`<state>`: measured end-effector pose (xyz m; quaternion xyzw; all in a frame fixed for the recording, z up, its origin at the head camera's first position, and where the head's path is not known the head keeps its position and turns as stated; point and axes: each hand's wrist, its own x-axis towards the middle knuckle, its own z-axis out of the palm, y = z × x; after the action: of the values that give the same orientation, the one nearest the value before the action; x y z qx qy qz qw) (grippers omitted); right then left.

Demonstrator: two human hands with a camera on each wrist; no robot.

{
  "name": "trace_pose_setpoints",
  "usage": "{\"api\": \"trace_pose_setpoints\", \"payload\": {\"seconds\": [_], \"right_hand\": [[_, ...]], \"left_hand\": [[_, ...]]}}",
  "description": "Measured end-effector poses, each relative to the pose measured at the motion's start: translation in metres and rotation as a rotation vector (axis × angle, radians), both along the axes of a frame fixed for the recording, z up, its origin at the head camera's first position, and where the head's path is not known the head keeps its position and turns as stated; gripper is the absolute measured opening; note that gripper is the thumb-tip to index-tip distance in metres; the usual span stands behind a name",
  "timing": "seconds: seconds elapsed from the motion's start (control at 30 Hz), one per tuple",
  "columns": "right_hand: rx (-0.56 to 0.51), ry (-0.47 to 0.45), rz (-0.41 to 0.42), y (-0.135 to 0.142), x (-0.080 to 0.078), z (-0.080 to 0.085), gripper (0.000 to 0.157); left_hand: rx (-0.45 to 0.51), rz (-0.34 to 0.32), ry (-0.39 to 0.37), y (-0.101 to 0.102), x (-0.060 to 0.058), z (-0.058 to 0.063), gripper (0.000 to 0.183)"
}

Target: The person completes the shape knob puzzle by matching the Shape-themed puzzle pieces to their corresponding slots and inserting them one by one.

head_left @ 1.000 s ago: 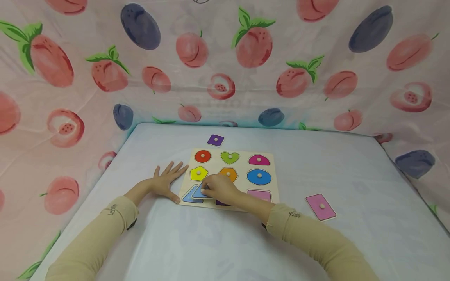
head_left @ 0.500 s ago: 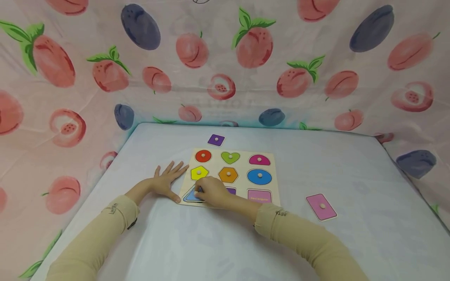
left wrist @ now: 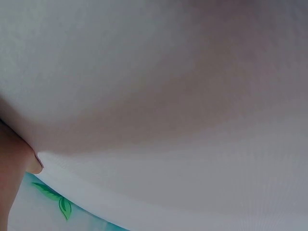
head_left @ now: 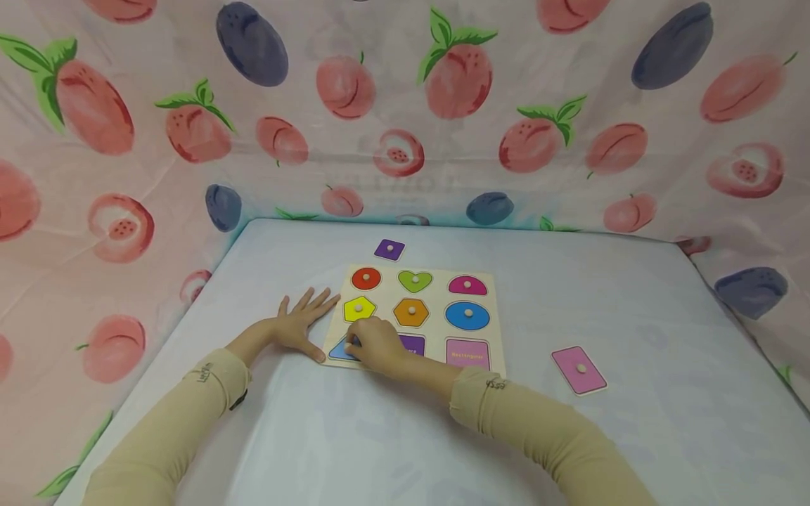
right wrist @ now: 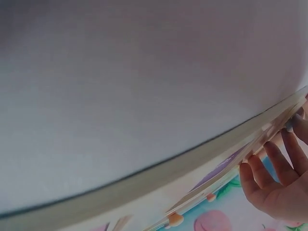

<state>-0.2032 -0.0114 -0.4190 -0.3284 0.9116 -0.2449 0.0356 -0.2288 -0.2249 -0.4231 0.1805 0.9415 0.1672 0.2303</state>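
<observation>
A wooden shape puzzle board lies flat on the table. My right hand pinches the knob of a blue triangle puzzle piece at the board's near left corner, and covers part of it. In the right wrist view the same hand reaches over the board's edge with bent fingers. My left hand lies spread on the table, its fingers touching or close to the board's left edge. Red circle, yellow pentagon and blue oval pieces sit in their recesses.
A purple square piece lies beyond the board. To the right of the board is a pink rectangle piece. Bare purple and pink recesses show in the near row. A fruit-patterned curtain surrounds the white table.
My right hand has moved left with the blue triangle piece, which was tilted over its recess and now lies lower, in line with it. The left hand has stayed put.
</observation>
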Motion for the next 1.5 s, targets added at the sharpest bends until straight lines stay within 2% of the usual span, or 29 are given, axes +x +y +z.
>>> {"api": "trace_pose_setpoints", "payload": {"seconds": [0.13,0.53,0.83,1.0,1.17,1.33,1.5], "right_hand": [[0.02,0.016,-0.007,-0.001,0.0,0.001,0.011],[0.084,0.03,0.056,0.0,-0.006,0.006,0.009],[0.08,-0.064,0.104,0.004,-0.008,0.012,0.015],[0.1,-0.08,0.146,0.005,-0.013,0.012,0.007],[0.101,-0.159,0.201,0.011,-0.022,0.013,0.027],[0.061,-0.219,0.17,0.017,-0.024,0.012,0.032],[0.058,-0.156,0.115,0.013,-0.016,0.008,0.027]], "left_hand": [[-0.006,0.004,-0.003,0.0,0.0,-0.002,0.12],[-0.01,0.004,0.005,-0.001,-0.001,-0.004,0.12],[-0.014,0.003,-0.003,0.0,-0.001,-0.003,0.12],[-0.014,0.007,-0.001,0.0,-0.002,-0.004,0.12],[-0.014,0.004,-0.002,-0.001,-0.002,-0.006,0.12],[-0.006,0.005,-0.006,-0.001,-0.002,-0.005,0.12],[0.0,0.002,-0.002,-0.001,-0.002,-0.004,0.12]]}}
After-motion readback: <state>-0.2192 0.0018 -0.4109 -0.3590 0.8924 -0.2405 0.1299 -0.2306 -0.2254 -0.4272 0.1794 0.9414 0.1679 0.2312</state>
